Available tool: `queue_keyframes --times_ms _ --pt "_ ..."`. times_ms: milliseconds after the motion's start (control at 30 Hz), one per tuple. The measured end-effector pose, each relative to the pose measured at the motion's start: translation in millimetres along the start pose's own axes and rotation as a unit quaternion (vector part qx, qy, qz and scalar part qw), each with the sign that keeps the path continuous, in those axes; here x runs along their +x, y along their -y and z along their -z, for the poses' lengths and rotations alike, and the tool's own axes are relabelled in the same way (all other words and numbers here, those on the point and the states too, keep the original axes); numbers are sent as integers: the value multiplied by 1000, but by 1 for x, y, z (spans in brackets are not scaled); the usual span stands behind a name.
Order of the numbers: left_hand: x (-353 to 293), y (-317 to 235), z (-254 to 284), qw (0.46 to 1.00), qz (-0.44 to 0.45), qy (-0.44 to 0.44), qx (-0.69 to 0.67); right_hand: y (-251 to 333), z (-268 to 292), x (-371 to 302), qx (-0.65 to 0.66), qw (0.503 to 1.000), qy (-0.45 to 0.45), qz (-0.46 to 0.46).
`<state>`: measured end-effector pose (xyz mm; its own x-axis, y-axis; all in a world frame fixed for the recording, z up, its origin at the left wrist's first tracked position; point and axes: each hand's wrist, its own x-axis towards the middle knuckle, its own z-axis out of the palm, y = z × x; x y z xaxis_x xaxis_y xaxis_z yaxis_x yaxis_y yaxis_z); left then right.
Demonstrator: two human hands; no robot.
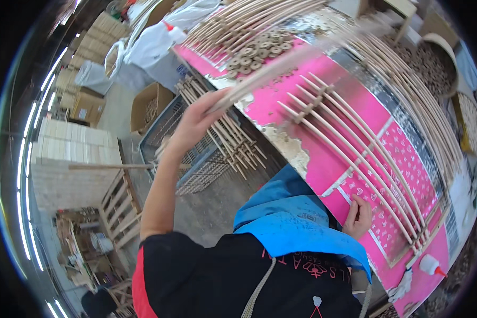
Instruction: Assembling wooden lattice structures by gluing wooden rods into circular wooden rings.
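Observation:
My left hand (197,123) is closed around one end of a long pale wooden stick (273,73), smeared by motion, which reaches over the table toward the far right. My right hand (358,216) rests at the near edge of the pink table (323,177), fingers curled in, with nothing visible in them. Just beyond it lies a rack of several slender wooden rods (350,135), joined by round wooden pieces (306,114) toward its far end and gathered at the near right. A white glue bottle (428,264) with a red tip lies beside the gathered ends.
Loose wooden rings (257,53) and more rods (249,21) cover the table's far side. Long rods (413,79) line its right side. Below the left edge, a blue-grey crate (196,172) carries joined rods (230,140). A cardboard box (149,106) and a wooden pallet (123,206) stand on the floor.

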<state>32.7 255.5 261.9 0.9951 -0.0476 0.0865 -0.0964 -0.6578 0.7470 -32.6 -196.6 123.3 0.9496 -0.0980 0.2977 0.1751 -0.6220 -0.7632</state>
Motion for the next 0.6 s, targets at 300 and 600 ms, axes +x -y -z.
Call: queue_keyframes --times_ms 300,600 --pt "-231 178 2 863 293 -409 -51 -18 -2 -4 -31 999 33 -24" --pt "-201 391 -74 777 347 -497 -168 -23 -4 -5 -72 997 28 -7"
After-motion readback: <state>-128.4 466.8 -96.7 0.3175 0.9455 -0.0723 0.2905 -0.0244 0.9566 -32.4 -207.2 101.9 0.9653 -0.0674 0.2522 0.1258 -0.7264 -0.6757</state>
